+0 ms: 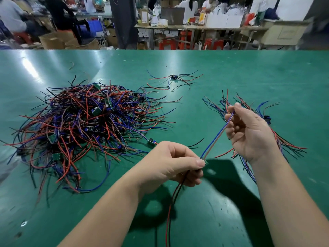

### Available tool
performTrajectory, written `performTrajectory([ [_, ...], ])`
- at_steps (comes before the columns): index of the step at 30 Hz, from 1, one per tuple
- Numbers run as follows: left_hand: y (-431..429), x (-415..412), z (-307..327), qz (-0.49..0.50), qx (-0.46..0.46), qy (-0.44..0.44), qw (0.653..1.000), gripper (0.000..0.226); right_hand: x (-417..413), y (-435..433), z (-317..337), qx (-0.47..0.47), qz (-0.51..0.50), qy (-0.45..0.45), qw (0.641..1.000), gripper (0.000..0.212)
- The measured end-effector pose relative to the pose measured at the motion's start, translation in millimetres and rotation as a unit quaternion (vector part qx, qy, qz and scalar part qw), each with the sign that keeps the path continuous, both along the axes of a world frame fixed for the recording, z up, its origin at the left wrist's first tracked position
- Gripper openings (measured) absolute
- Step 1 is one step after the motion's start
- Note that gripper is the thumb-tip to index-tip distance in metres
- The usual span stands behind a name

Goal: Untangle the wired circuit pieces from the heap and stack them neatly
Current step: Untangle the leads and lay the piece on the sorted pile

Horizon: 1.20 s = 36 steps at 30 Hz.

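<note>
You're straightening one piece near centre: left hand (170, 163) is pinching its small green circuit board (205, 162), right hand (249, 132) is pinching its blue and pale wire pair (216, 138) taut. The tangled red-blue-black wire heap (85, 122) is lying left. Next move, I'd say, is laying this piece wires-aligned on the sorted wire bundle (266, 118) right.

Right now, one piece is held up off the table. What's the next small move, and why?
Probably carry it right and lay it on the stack. The left hand pinches the board, the right hand holds its blue wires taut, the leads hang free, and nothing visibly ties it to the heap.
</note>
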State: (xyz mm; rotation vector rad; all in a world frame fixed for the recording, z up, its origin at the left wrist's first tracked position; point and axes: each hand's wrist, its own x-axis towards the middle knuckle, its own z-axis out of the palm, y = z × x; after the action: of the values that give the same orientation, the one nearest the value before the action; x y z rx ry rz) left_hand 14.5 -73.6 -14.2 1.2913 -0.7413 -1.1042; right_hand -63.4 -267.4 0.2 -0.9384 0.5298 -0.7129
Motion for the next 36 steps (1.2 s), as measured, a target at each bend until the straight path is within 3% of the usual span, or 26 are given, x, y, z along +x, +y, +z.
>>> performTrajectory([
  [3,3.7,2.0,6.1,-0.02,-0.08,0.109,0.991,0.013,7.3,11.9,-4.4,0.028,0.086,-0.011,0.996,0.031],
  [5,3.8,6.4,9.2,0.024,-0.14,0.182,0.973,0.034,11.3,23.2,-9.7,-0.028,0.142,0.044,0.989,0.017],
  [7,3.0,12.1,9.9,0.091,-0.188,0.264,0.942,0.047,13.2,34.9,-17.0,-0.104,0.215,0.068,0.969,0.017],
  [10,1.2,19.5,8.6,0.172,-0.244,0.354,0.886,0.066,14.3,51.5,-25.0,-0.171,0.316,0.033,0.933,0.029],
  [13,-2.2,21.3,6.9,0.222,-0.239,0.342,0.881,0.056,16.9,60.6,-25.3,-0.205,0.343,0.006,0.917,0.03],
  [20,-4.3,16.6,8.9,0.247,-0.25,0.286,0.891,0.026,16.6,58.1,-20.4,-0.148,0.28,-0.05,0.947,0.028],
  [22,-7.6,11.8,6.5,0.276,-0.251,0.229,0.899,0.027,18.1,59.7,-18.0,-0.099,0.267,-0.07,0.956,0.031],
  [25,-12.2,5.1,0.3,0.302,-0.247,0.14,0.91,0.035,19.1,60.2,-14.7,-0.045,0.23,-0.072,0.97,0.017],
  [27,-14.1,2.2,-2.9,0.311,-0.249,0.115,0.91,0.032,19.3,58.8,-14.1,-0.045,0.204,-0.046,0.977,0.01],
  [29,-16.0,-0.1,-5.3,0.325,-0.255,0.094,0.906,0.03,19.3,58.0,-15.0,-0.065,0.198,-0.011,0.978,0.015],
  [33,-16.2,-1.5,-5.8,0.313,-0.273,0.13,0.9,0.023,18.8,60.6,-17.2,-0.094,0.23,0.052,0.967,0.027],
  [36,-16.5,-2.1,-5.0,0.283,-0.279,0.149,0.905,0.021,20.5,62.4,-18.0,-0.086,0.225,0.024,0.97,0.028],
])
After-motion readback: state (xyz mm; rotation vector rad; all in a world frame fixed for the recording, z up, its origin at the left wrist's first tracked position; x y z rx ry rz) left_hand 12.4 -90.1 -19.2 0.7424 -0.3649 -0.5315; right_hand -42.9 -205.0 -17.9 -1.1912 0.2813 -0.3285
